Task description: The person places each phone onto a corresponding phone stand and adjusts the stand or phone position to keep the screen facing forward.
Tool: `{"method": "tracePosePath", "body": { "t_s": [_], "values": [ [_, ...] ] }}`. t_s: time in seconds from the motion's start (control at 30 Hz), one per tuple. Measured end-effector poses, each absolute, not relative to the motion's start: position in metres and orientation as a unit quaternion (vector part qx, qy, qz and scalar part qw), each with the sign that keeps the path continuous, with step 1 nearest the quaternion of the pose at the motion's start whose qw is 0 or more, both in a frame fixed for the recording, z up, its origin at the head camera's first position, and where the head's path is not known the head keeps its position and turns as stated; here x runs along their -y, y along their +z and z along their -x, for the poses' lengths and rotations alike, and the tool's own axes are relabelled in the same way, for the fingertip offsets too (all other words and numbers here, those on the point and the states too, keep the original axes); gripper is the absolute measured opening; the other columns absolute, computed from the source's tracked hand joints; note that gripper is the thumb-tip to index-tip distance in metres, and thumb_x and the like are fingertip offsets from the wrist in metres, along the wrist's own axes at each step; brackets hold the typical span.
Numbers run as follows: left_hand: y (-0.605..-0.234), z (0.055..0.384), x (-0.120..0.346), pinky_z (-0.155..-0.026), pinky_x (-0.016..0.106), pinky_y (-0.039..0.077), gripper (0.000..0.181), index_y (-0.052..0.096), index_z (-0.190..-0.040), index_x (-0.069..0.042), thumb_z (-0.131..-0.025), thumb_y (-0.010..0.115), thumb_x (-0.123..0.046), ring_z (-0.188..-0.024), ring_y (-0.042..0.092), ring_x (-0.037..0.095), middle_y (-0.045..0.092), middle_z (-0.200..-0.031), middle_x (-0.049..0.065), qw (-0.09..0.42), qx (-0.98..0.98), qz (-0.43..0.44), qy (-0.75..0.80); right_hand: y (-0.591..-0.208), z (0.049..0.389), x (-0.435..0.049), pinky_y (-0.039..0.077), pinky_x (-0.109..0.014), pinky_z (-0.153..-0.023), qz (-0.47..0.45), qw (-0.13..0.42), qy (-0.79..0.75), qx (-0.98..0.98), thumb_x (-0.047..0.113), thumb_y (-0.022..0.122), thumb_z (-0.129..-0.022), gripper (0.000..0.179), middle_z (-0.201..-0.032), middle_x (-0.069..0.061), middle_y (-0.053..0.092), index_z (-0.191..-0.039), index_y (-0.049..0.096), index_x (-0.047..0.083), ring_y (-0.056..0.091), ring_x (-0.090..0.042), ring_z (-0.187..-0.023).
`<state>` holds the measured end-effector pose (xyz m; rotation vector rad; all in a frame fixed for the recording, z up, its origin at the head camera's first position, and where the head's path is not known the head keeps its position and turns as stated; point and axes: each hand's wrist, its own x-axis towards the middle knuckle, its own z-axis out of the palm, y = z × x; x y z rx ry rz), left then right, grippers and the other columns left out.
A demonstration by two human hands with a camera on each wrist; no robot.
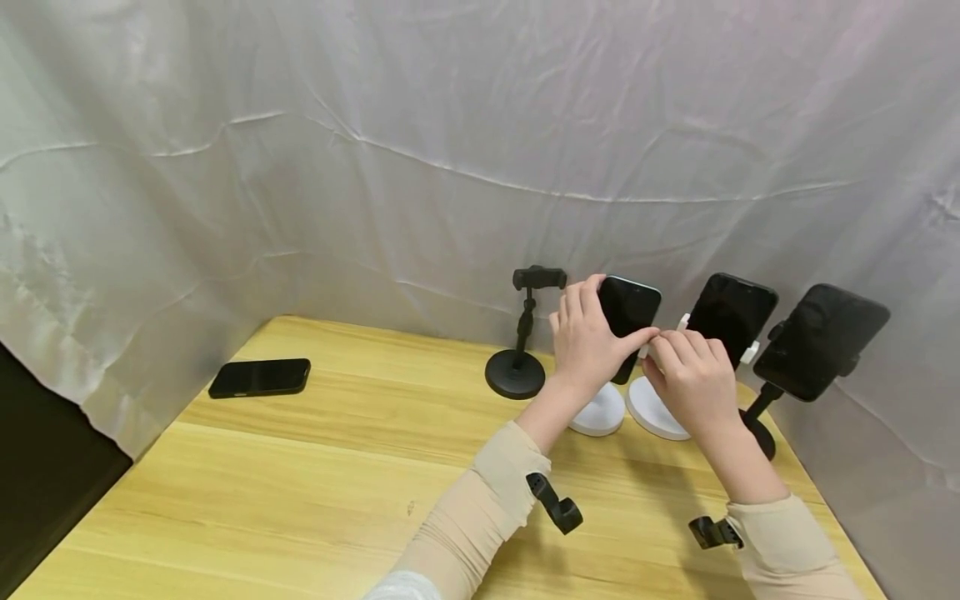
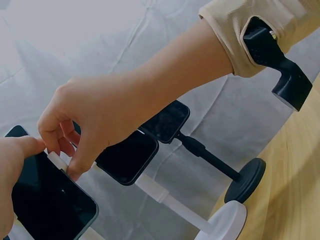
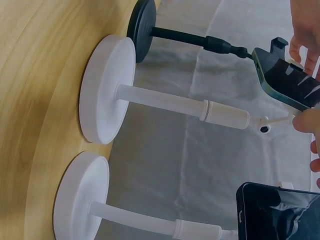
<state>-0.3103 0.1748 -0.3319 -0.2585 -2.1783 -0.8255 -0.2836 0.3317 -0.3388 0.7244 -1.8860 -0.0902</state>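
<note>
A black-screened smartphone (image 1: 630,308) sits tilted in the holder of a white phone stand, whose round base (image 1: 600,414) is on the table. My left hand (image 1: 587,342) holds the phone, fingers along its left edge and thumb reaching across toward the right one. On the other side my right hand (image 1: 693,375) pinches the white clamp arm (image 2: 57,161) at the phone's edge between thumb and fingers. In the right wrist view, the stand's white pole (image 3: 162,103) runs up to a ball joint behind the phone. Part of the clamp is hidden by the hands.
Right of the hands, a white stand holds a second phone (image 1: 733,312), and a black stand holds a third (image 1: 821,342). Left of them is a black stand (image 1: 515,375) with no phone in its clamp. Another phone (image 1: 259,377) lies flat at the table's left. A grey curtain (image 1: 450,233) hangs behind.
</note>
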Motion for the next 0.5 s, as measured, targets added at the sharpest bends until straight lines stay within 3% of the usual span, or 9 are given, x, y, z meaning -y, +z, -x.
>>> {"method": "tracePosePath", "body": {
  "t_s": [0.5],
  "values": [
    [-0.3289,0.3074,-0.1706,-0.081,0.030,0.043,0.089,0.037,-0.143,-0.017,-0.075,0.074,-0.061,-0.112,0.052,0.015,0.050,-0.128,0.000,0.376,0.862,0.118,-0.319,-0.3399,0.2875,-0.3326,0.043,-0.047,-0.059,-0.282,0.530,-0.023,0.800,0.005,0.073,-0.078,0.022,-0.089,-0.019,0.069,-0.097,0.067,-0.003,0.061,-0.039,-0.080]
  ]
}}
